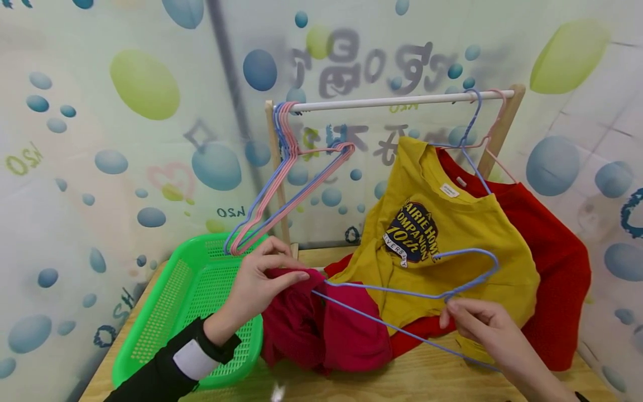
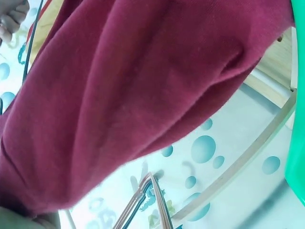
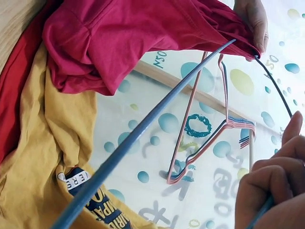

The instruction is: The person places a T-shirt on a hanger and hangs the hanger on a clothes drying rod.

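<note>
My left hand (image 1: pixel 261 279) pinches the edge of a crimson garment (image 1: pixel 351 335), whose bulk hangs in folds over the table front. In the right wrist view, one end of a blue hanger (image 3: pixel 143 125) reaches into the garment's opening beside the left fingers. My right hand (image 1: pixel 482 324) grips that blue hanger (image 1: pixel 392 289) near the base of its hook, which points up and right. The hanger's far corner inside the cloth is hidden. Crimson cloth (image 2: pixel 133 86) fills most of the left wrist view.
A green basket (image 1: pixel 186 268) stands at the left. Behind, a white rail (image 1: pixel 372 103) on wooden posts carries several pink and blue hangers (image 1: pixel 288 167) at its left end. A yellow shirt (image 1: pixel 462 223) and a red shirt (image 1: pixel 547 234) hang at its right end, over the wooden table (image 1: pixel 291 385).
</note>
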`<state>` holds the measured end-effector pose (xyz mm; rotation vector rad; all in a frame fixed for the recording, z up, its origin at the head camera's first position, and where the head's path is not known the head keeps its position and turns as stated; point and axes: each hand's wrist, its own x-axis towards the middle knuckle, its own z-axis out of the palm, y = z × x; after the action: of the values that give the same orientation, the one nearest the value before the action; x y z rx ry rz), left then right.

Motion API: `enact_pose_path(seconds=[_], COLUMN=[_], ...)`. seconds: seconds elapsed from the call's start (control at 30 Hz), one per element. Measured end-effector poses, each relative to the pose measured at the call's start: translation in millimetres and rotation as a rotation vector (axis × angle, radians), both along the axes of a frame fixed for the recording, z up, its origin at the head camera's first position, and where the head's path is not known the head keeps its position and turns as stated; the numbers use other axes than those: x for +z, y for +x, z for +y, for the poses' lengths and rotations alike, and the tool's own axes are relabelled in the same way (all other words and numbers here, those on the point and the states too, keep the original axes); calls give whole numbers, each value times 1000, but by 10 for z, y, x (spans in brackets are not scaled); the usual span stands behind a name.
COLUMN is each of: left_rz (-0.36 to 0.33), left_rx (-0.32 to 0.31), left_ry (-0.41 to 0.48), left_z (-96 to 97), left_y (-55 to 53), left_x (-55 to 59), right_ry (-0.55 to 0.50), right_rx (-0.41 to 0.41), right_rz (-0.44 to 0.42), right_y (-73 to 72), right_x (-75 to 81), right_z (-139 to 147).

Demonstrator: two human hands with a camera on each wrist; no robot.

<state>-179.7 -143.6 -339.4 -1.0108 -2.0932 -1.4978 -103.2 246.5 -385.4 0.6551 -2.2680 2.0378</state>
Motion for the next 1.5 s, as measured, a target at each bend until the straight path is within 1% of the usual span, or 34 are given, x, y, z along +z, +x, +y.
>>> enact_pose_path(seconds=[0.07, 0.13, 0.3, 0.43, 0.53, 0.6, 0.73, 0.77, 0.83, 0.93, 1.0, 1.13, 1.33, 1.5], left_rz=[12, 27, 121, 191, 254, 306, 419, 439, 471, 481, 466, 460, 483, 540], left_rx=[-23, -34, -3, 6, 6, 8, 0, 0, 1, 18, 27, 19, 36, 48], left_ry=[-28, -58, -134, -195, -241, -265, -297, -303, -303, -284, -264, -250, -292, -342], left_z=[4, 10, 17, 31, 48, 58, 76, 84, 100, 133, 156, 186, 206, 213], left_y=[-5, -4, -12, 0, -1, -10, -19, -18, -12, 1, 13, 32, 36, 22], left_x=[-2, -6, -20, -7, -3, -7, -4, -3, -4, -18, -32, -64, -73, -92], right_ry=[-24, -34, -27, 4, 64, 87, 89, 87, 111, 157, 174, 181, 173, 174], right_rx=[28, 39, 34, -7, -76, -103, -113, -107, -129, -168, -186, -192, -199, -205], right_rz=[39, 63, 96, 129, 151, 160, 191, 199, 201, 187, 176, 171, 197, 216], right_y=[-16, -30, -55, -55, -49, -52, -61, -61, -54, -44, -39, -45, -64, -63], right_x=[1, 11, 41, 73, 99, 109, 122, 127, 149, 192, 219, 229, 199, 201], right_z=[-34, -66, -110, -142, -179, -203, -251, -263, -287, -324, -346, -392, -437, -470])
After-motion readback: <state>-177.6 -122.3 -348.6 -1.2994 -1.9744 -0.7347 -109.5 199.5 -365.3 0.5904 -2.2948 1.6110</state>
